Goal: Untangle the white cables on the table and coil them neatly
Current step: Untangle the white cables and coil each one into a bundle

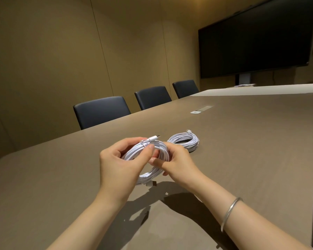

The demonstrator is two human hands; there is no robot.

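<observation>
We grip the coiled white cable [148, 159] w/ both left hand [119, 163] & right hand [177, 162], fingers curled round it, its plug tip [154, 137] pointing up-right toward the 2nd white coil [185, 141] lying flat on the brown table [242, 150].

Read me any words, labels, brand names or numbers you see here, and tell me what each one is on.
None can be read.
Held cable coil, second coil on the table: no print shows.
Wall screen: dark, blank.
Papers at the far end: too small to read.
</observation>
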